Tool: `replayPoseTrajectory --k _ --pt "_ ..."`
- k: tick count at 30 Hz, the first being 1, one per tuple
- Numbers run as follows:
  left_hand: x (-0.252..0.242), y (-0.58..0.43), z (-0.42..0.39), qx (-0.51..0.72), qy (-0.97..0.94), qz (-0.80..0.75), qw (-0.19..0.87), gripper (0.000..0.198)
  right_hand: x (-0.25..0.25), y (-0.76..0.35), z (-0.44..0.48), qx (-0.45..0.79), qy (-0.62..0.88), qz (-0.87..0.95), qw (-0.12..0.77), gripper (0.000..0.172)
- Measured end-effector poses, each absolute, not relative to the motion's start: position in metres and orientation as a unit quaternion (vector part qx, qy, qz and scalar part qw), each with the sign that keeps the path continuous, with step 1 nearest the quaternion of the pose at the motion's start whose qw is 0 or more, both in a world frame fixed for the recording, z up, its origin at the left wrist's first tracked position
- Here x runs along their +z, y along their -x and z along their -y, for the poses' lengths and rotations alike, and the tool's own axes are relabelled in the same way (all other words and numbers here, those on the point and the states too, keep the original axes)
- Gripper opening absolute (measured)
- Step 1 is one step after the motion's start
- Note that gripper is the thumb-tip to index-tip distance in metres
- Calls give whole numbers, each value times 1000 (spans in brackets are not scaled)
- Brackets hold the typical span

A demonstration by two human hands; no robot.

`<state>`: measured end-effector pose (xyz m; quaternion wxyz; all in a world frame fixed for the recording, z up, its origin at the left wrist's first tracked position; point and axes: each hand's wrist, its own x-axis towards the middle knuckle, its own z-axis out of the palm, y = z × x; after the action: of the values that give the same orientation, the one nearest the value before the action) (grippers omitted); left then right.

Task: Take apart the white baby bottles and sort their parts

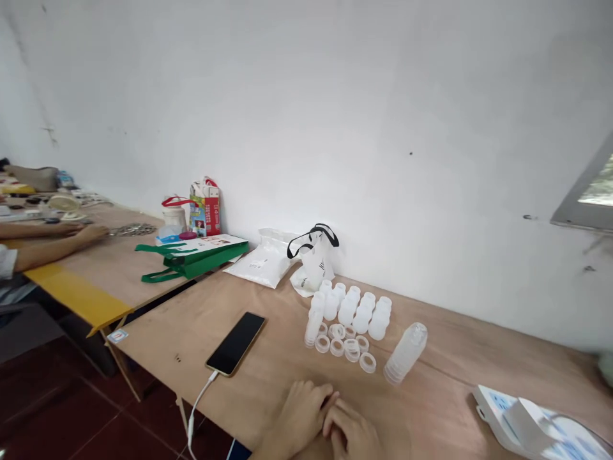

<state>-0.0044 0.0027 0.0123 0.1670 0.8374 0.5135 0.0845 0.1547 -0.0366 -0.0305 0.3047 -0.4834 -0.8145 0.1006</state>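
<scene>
My left hand point(306, 409) and my right hand point(352, 427) rest together at the near side of the wooden table, their fingertips touching. Both have curled fingers, and nothing shows in either. Beyond them lie several translucent plastic rings point(336, 347), loosely grouped. Behind these stand small white translucent bottles point(354, 303) with narrow necks, close together. A stack of clear plastic caps point(406, 353) lies to the right of the rings, and a shorter frosted stack point(313, 327) is at their left. Left of my hands a black-screened phone point(236, 344) lies flat.
A white cable point(192, 418) runs from the phone over the table edge. Along the wall are a white plastic packet point(261, 263), a white bag with black handles point(313, 271) and a green bag point(205, 260). A white box-like device point(531, 421) sits right. Another person's arms point(62, 249) rest on the far-left table.
</scene>
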Motion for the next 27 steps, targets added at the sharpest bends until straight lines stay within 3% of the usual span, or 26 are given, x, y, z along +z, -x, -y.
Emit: replayPoseTrajectory --k 3,7,11,15,20,27 --pt "17 6 -2 89 -852 -484 176 41 7 -162 31 91 559 778 272 27" --pt "15 5 -3 95 -860 -474 166 44 66 -166 3 14 660 723 202 44" --pt "12 3 -4 100 -857 -480 161 42 103 -167 -45 -16 711 690 135 50" --pt "12 2 -4 103 -858 -480 149 41 108 -167 -84 -47 747 655 108 52" --pt "13 -2 -4 102 -852 -493 146 41 96 -168 -102 -46 762 640 87 40" --pt "17 -2 -3 107 -851 -490 157 41 85 -171 -113 -25 753 653 77 37"
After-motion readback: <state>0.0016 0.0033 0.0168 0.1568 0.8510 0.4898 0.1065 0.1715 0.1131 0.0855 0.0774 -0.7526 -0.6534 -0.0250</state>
